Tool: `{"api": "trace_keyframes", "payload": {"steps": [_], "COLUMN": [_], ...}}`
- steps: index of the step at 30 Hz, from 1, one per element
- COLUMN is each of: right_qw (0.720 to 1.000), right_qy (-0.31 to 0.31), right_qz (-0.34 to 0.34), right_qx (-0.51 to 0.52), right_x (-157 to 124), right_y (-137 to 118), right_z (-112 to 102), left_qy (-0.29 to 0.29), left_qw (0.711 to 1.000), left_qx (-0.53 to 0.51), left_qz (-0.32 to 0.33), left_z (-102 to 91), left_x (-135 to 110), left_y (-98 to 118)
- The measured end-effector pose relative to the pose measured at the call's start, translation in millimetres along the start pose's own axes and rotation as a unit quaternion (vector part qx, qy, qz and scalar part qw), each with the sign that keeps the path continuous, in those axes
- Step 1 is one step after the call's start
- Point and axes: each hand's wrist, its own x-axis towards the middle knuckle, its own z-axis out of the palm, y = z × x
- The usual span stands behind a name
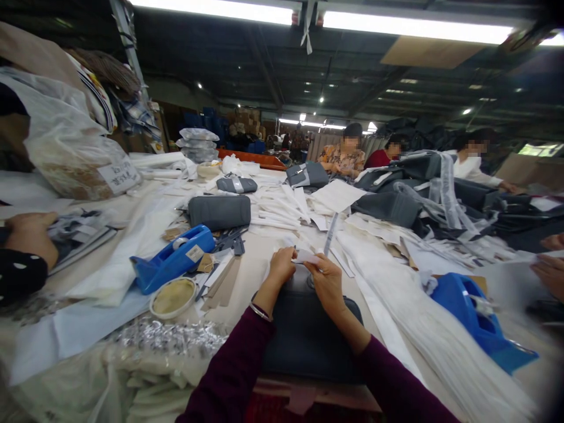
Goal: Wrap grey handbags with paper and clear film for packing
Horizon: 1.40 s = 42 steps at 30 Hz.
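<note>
A dark grey bag [308, 343] lies flat at the table's front edge, below my forearms. Over its far end my left hand [282, 264] and my right hand [326, 279] come together, fingers closed on a small white strip [306, 257] stretched between them. A round metal-looking fitting on the bag partly shows by my right fingers. Beyond my right hand a narrow translucent strip [331, 234] sticks up; I cannot tell whether it joins the white one.
Left are a blue tape dispenser [174, 258], a tub of pale paste [173, 296] and a grey case [219, 211]. Right are white sheeting [396, 305] and another blue dispenser [469, 317]. Grey bags [388, 205] pile up beyond. Co-workers' hands [33, 232] show at both sides.
</note>
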Motion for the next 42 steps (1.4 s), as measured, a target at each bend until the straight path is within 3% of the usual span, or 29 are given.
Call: {"api": "trace_keyframes", "payload": {"steps": [4, 7, 14, 26, 36, 42], "right_qw": [0.990, 0.966, 0.926, 0.891, 0.887, 0.869], "right_qy": [-0.074, -0.123, -0.167, -0.214, -0.240, -0.286], "right_qz": [-0.095, -0.178, -0.278, -0.335, -0.350, -0.334], "right_qx": [-0.078, -0.141, -0.192, -0.220, -0.184, -0.225], "right_x": [-18, -27, -47, -64, -82, -90], "right_y": [-5, -4, -4, -1, -6, -12], "right_z": [-7, -11, -20, -32, -37, -39], "left_qy": [-0.029, -0.039, -0.054, -0.078, -0.047, -0.013], "left_qw": [0.999, 0.999, 0.998, 0.996, 0.997, 0.999], "left_qx": [0.014, 0.019, 0.017, 0.048, 0.058, 0.021], "left_qz": [-0.018, -0.031, -0.026, -0.021, -0.003, 0.030], "left_z": [0.5, 1.6, 4.0, 7.2, 7.9, 9.6], "left_x": [6, 9, 12, 11, 8, 6], "left_y": [-1, -2, -7, -3, -1, -2]}}
